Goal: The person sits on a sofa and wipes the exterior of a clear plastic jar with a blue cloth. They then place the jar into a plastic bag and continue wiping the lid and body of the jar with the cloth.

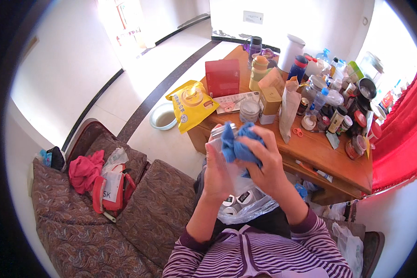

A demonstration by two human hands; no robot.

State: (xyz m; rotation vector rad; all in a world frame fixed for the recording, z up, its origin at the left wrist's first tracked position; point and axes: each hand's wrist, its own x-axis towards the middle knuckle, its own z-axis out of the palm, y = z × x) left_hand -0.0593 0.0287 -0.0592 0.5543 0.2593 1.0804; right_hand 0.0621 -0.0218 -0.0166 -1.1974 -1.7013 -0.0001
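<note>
My left hand point(213, 173) grips a clear jar point(239, 182) with a silvery rim at its top, held tilted above my lap. A blue cloth point(241, 147) is bunched in my right hand point(271, 163) and lies against the jar's upper side. The fingers of that hand are bent over the cloth and slightly blurred. Below both hands, an opened transparent plastic bag point(260, 210) rests on my lap. Several jars or tubs with dark labels on their tops point(245, 197) sit inside it, partly hidden by my hands.
A wooden table point(281, 139) in front carries a red box point(223, 77), a yellow packet point(191, 104) over its left edge, a round tub point(249, 110), orange scissors point(297, 132) and crowded bottles. Left are a patterned sofa point(153, 205), a red bag point(113, 194) and a floor basin point(163, 118).
</note>
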